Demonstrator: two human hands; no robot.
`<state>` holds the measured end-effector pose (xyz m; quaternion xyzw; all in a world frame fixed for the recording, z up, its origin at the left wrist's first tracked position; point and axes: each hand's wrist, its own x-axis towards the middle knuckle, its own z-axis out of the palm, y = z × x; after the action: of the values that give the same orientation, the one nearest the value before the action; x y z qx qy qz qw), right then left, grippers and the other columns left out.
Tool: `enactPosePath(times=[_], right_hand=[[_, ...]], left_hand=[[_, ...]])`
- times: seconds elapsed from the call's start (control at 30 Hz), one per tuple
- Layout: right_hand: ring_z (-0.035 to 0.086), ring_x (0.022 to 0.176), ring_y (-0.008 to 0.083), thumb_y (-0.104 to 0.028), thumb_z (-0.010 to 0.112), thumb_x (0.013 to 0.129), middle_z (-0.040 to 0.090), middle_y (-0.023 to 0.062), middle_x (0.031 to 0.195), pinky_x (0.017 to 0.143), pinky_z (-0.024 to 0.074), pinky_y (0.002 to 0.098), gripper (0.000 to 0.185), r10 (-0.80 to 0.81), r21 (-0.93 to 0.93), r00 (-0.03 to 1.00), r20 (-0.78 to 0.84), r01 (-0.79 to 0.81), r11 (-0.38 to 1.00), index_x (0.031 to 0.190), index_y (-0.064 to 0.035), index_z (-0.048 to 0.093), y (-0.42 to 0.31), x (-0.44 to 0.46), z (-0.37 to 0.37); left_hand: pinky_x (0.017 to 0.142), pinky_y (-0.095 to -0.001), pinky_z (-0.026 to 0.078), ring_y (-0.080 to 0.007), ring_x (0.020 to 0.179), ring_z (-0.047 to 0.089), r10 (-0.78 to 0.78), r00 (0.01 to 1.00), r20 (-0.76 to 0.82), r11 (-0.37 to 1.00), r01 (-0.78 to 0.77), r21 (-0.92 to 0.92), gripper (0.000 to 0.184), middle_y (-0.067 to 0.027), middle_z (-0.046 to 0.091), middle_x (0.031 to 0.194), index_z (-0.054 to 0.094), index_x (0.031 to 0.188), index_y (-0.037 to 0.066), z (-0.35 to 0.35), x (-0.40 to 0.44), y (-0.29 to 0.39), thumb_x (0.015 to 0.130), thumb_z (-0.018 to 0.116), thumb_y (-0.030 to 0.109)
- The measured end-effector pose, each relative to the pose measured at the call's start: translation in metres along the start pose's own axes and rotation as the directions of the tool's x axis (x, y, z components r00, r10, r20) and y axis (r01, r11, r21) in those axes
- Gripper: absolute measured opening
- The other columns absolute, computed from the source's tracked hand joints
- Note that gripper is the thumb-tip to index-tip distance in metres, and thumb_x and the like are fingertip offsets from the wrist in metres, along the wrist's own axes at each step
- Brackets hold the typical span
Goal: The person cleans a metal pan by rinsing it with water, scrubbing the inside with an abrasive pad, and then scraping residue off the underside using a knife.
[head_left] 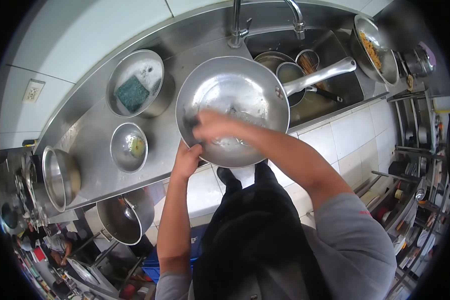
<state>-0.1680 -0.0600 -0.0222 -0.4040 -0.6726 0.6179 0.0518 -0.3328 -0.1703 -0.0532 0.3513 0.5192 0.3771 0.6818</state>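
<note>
While the left hand [187, 161] holds the near-left rim of a metal wok [235, 97], its fingers closed on the edge, the right hand [211, 125] reaches inside the pan near the left wall. Motion blurs the right hand — whether its fingers grip the dark patch beside them cannot be told. The wok lies above the front part of the steel tabletop [92, 162], its handle [325, 77] extending rightward over the sink [352, 82], where pots and a black-handled utensil [326, 94] sit below. To the left stand a deep basin [162, 100] containing suds and a green scouring pad [132, 95] and — nearer the person — a small bowl [120, 146] containing a yellowish piece [137, 147].
</note>
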Motion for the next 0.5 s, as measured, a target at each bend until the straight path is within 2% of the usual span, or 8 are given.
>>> enactPosePath(times=[0.03, 0.1, 0.13, 0.17, 0.23, 0.33, 0.37, 0.5], right_hand=[[0.066, 0.059, 0.019, -0.009, 0.062, 0.085, 0.068, 0.0118, 0.073, 0.055, 0.0528, 0.0376, 0.027, -0.014, 0.226, 0.949, -0.314, 0.089, 0.97, 0.106, 0.0091, 0.066, 0.014, 0.037, -0.002], [0.067, 0.06, 0.0201, -0.009, 0.062, 0.085, 0.069, 0.012, 0.077, 0.058, 0.0545, 0.0386, 0.033, 0.155, 0.459, 0.609, -0.778, 0.381, 0.802, 0.114, 0.0065, 0.064, -0.019, 0.05, -0.016], [0.067, 0.06, 0.0201, -0.009, 0.062, 0.085, 0.069, 0.012, 0.077, 0.058, 0.0545, 0.0386, 0.033, 0.157, 0.463, 0.615, -0.773, 0.377, 0.802, 0.114, 0.0065, 0.064, -0.006, 0.06, -0.001], [0.067, 0.06, 0.0197, -0.007, 0.063, 0.084, 0.07, 0.0116, 0.077, 0.057, 0.0544, 0.0382, 0.031, -0.179, 0.04, 0.594, -0.784, 0.336, 0.941, 0.112, 0.0057, 0.065, 0.023, 0.074, 0.023], [0.07, 0.065, 0.0234, -0.009, 0.065, 0.082, 0.072, 0.0143, 0.08, 0.062, 0.056, 0.0393, 0.031, -0.26, -0.239, 0.955, -0.143, 0.222, 0.945, 0.11, 0.0055, 0.067, 0.008, 0.037, 0.022], [0.073, 0.074, 0.0298, -0.014, 0.067, 0.082, 0.073, 0.0192, 0.085, 0.07, 0.0573, 0.0416, 0.035, -0.035, 0.035, 0.953, -0.302, 0.048, 0.998, 0.11, 0.0054, 0.068, -0.005, 0.045, -0.021], [0.073, 0.075, 0.0299, -0.013, 0.066, 0.082, 0.073, 0.0195, 0.088, 0.07, 0.0574, 0.0418, 0.031, 0.029, 0.313, 0.81, -0.586, 0.194, 0.93, 0.107, 0.0051, 0.069, -0.008, 0.05, -0.028], [0.069, 0.061, 0.0244, -0.014, 0.064, 0.086, 0.074, 0.0168, 0.088, 0.061, 0.0561, 0.0381, 0.027, -0.221, -0.133, 0.718, -0.66, 0.178, 0.975, 0.104, 0.0049, 0.069, 0.01, 0.049, 0.022]], left_hand=[[0.068, -0.0275, 0.048, -0.0122, 0.084, 0.06, 0.068, 0.997, -0.028, 0.998, -0.067, 0.019, 0.046, -0.0044, 0.064, 0.098, 0.055, 0.129, -0.001, 0.006, 0.001, -0.001, 0.083, 0.056, 0.0], [0.066, -0.0256, 0.046, -0.0109, 0.082, 0.059, 0.057, 0.998, -0.023, 0.992, -0.054, 0.114, 0.044, -0.0039, 0.064, 0.098, 0.056, 0.127, -0.001, -0.002, 0.005, -0.005, 0.083, 0.055, -0.001], [0.066, -0.0256, 0.046, -0.0109, 0.082, 0.059, 0.053, 0.998, -0.03, 0.992, -0.049, 0.112, 0.044, -0.0039, 0.064, 0.098, 0.056, 0.127, -0.001, -0.006, 0.006, -0.011, 0.083, 0.055, -0.001], [0.066, -0.0262, 0.047, -0.011, 0.081, 0.059, 0.035, 0.998, -0.043, 0.992, -0.029, 0.126, 0.043, -0.0036, 0.065, 0.098, 0.057, 0.126, -0.001, -0.009, 0.006, -0.013, 0.083, 0.055, -0.001], [0.066, -0.0267, 0.047, -0.0112, 0.081, 0.059, 0.026, 0.998, -0.055, 0.991, -0.018, 0.136, 0.043, -0.0033, 0.065, 0.098, 0.057, 0.125, -0.001, -0.009, 0.006, -0.009, 0.082, 0.054, -0.001], [0.066, -0.0271, 0.046, -0.0112, 0.08, 0.059, 0.085, 0.993, -0.082, 0.994, -0.08, 0.071, 0.041, -0.0034, 0.065, 0.097, 0.058, 0.122, -0.002, 0.003, -0.002, -0.001, 0.082, 0.054, -0.002], [0.066, -0.0272, 0.047, -0.0112, 0.08, 0.059, 0.093, 0.991, -0.092, 0.993, -0.085, 0.08, 0.041, -0.0035, 0.065, 0.097, 0.058, 0.122, -0.002, 0.002, 0.001, -0.002, 0.082, 0.054, -0.002], [0.069, -0.0284, 0.048, -0.012, 0.084, 0.059, 0.06, 0.996, -0.065, 0.991, -0.052, 0.12, 0.042, -0.005, 0.065, 0.1, 0.058, 0.123, -0.002, -0.005, 0.003, -0.003, 0.082, 0.054, -0.001]])
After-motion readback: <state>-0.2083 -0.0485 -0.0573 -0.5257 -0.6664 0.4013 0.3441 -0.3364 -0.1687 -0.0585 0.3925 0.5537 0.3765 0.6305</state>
